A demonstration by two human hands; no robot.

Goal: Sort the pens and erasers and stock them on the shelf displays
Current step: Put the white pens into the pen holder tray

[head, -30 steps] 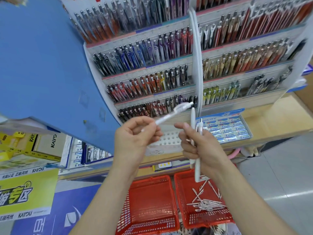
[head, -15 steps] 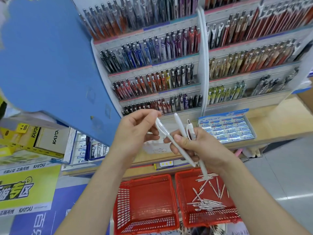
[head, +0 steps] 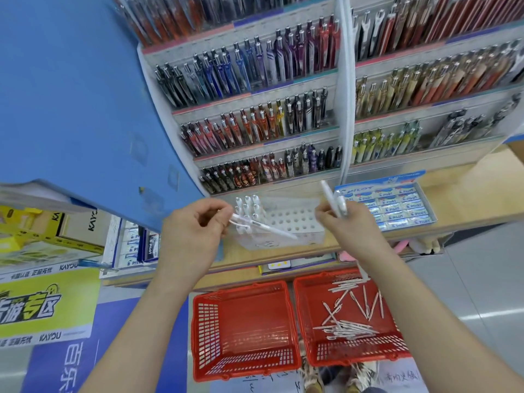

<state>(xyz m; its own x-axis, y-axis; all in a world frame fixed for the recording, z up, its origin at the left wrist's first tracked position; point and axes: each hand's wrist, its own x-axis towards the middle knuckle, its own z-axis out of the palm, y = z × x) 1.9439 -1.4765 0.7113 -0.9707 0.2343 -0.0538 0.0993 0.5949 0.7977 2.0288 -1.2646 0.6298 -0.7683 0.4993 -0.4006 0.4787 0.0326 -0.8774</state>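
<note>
Left hand (head: 195, 236), centre of the frame, pinches one slim white plastic pen (head: 263, 226) between thumb and curled fingers; the pen's long axis runs from upper left to lower right, and its free end points right, over a white perforated pen holder (head: 297, 219) on the wooden counter. A cluster of white pens (head: 249, 207) stands upright in the holder's upper-left holes. Right hand (head: 348, 231), just right of the holder, grips a small bundle of white pens (head: 333, 199), near vertical, upper ends tilted to the upper left. Behind it, a blue-and-white display box (head: 381, 181) holds erasers whose sleeves read "PILOT". Above, the tiered shelf display (head: 255, 123) carries rows of coloured clip pens. At lower left, a yellow poster (head: 42, 307) reads "KAYOU". Bottom centre: a red plastic mesh basket (head: 243, 361) and, to its right, a second red basket (head: 363, 354) containing loose white pens (head: 346, 327), lying in mixed directions.
</note>
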